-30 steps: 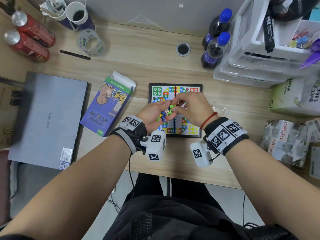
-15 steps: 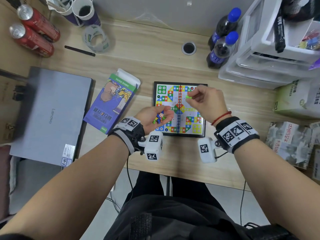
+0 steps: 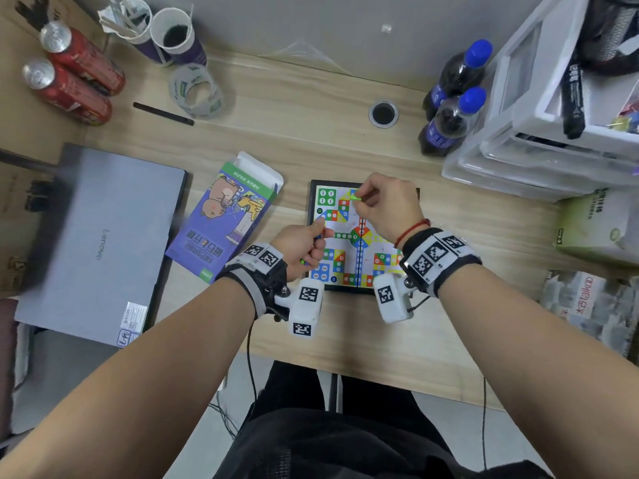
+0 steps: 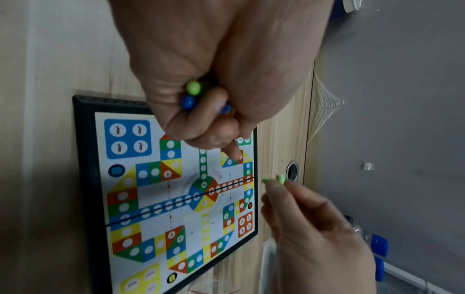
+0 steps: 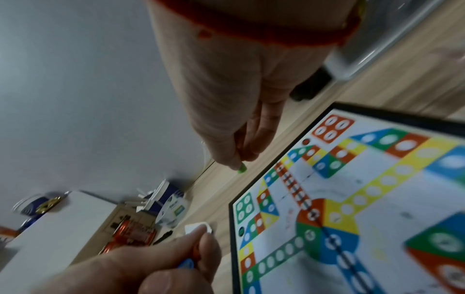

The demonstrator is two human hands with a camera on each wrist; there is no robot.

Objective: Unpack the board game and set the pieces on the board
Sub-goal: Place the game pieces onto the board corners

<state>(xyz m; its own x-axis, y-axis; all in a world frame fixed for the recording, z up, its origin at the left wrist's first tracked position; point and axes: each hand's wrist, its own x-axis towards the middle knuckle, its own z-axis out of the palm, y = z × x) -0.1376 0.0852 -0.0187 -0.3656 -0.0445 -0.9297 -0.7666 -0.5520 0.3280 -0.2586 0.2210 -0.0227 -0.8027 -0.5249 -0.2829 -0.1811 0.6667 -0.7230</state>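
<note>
My right hand (image 3: pixel 387 205) is pinching a green piece (image 3: pixel 356 199) above the board (image 3: pixel 366 236)'s far edge; my left hand (image 3: pixel 301 248) is clutching spare pieces (image 4: pixel 192 93) over its near-left corner.

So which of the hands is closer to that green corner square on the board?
The right. The right hand hovers just beside the green corner square, pinching a green piece. The left hand is lower down the board's left edge, holding more pieces.

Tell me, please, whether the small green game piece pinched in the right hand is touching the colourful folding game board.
Apart: the right wrist view shows the green piece hanging from the right hand, clear of the board.
</note>
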